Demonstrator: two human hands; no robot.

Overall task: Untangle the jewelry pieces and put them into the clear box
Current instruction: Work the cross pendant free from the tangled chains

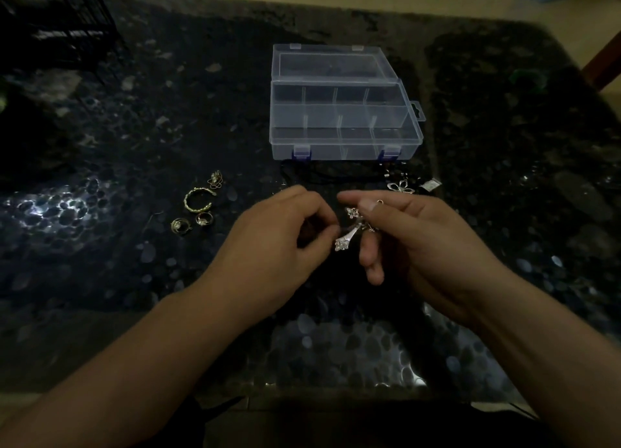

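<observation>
A silver cross pendant (349, 233) hangs between my hands above the dark table. My right hand (406, 236) pinches its upper part between thumb and fingers. My left hand (285, 232) has its fingers curled against the pendant's left side, pinching something thin there that I cannot make out. The clear box (342, 145) stands open behind my hands, its lid tipped back and its compartments bare. Left of my hands lie a gold open bangle (198, 199), two small gold rings (191, 223) and a small gold tangle (215, 178).
A silver flower pendant (399, 186), a dark cord (316, 173) and a small silver piece (430, 184) lie just in front of the box. A black wire rack (67, 30) stands at the far left. The table top (134, 128) is dark, glossy and pebble-patterned.
</observation>
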